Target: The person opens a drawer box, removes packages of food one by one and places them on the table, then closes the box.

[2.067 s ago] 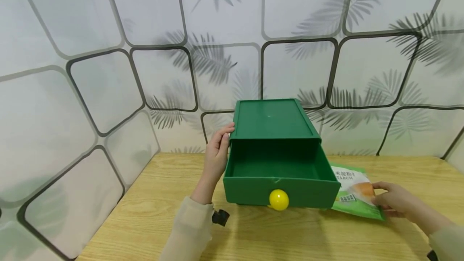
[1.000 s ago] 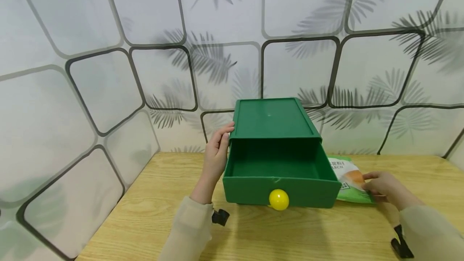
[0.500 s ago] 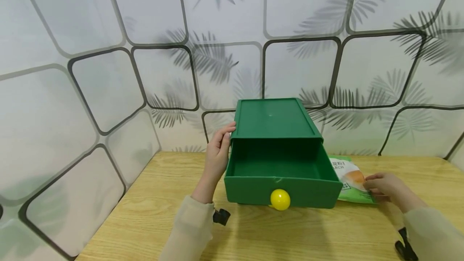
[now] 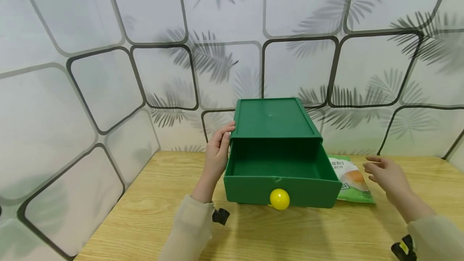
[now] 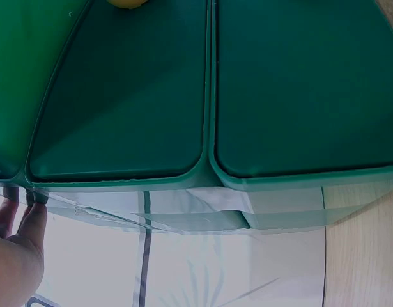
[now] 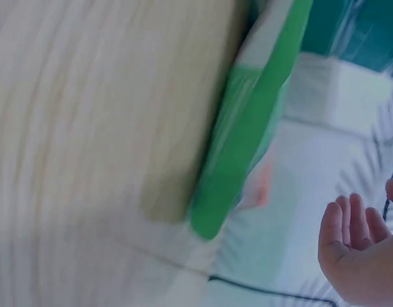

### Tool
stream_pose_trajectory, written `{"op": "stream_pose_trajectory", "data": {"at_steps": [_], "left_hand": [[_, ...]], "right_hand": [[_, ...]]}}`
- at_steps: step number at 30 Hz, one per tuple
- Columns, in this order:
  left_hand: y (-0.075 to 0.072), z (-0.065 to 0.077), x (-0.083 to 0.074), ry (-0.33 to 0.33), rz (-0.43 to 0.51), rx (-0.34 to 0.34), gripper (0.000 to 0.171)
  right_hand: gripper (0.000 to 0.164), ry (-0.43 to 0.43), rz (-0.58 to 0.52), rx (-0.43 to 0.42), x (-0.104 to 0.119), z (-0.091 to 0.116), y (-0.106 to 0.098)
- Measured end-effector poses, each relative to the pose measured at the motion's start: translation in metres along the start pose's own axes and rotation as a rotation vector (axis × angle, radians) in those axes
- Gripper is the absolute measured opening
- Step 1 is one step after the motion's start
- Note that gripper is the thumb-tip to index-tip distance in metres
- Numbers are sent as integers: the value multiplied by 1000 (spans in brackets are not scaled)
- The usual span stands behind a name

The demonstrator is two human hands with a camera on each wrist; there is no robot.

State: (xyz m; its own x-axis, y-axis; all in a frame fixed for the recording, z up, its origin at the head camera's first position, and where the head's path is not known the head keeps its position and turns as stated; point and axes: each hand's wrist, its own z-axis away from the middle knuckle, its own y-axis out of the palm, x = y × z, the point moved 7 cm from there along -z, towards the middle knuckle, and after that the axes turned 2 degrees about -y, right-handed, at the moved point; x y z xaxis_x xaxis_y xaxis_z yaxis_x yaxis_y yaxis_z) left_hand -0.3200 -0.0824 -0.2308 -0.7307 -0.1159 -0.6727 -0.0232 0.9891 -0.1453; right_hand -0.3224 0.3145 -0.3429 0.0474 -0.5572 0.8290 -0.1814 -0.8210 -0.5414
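A green plastic drawer box stands on the table, its open drawer facing me with a round yellow knob on the front. Nothing shows inside the drawer. My left hand rests against the box's left side, fingertips near the top edge; the left wrist view catches this hand at its left border. Partly hidden behind the drawer's right side lies a green and white starch bag. My right hand hovers just right of the bag, fingers loosely bent and holding nothing, as the right wrist view confirms.
The light wooden table meets a patterned wall covering close behind the box. A dark wrist camera sits at my left cuff, and another wrist camera at my right. In the left wrist view, the box has stacked tiers.
My right hand slid the bag left and away from me, closer to the box, then let go and lifted off it. The left hand and the box stay in place.
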Motion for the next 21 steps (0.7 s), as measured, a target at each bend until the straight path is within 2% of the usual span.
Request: {"op": "stream_pose_trajectory", "data": {"at_steps": [3, 7, 11, 14, 19, 21], "left_hand": [[0, 0, 0, -4, 2, 0, 25], [0, 1, 1, -8, 4, 0, 25], [0, 1, 0, -7, 5, 0, 25], [0, 1, 1, -13, 11, 1, 25], [0, 0, 1, -15, 11, 3, 25], [0, 0, 1, -11, 7, 2, 25]], "right_hand": [[53, -56, -29, -59, 18, 3, 2], [51, -119, -95, -86, 38, 6, 7], [35, -165, -222, -82, 50, 7, 10], [24, -197, -345, -78, 50, 4, 12], [30, -199, -548, -112, 31, -12, 14], [30, -208, -611, -115, 31, -14, 15]]}}
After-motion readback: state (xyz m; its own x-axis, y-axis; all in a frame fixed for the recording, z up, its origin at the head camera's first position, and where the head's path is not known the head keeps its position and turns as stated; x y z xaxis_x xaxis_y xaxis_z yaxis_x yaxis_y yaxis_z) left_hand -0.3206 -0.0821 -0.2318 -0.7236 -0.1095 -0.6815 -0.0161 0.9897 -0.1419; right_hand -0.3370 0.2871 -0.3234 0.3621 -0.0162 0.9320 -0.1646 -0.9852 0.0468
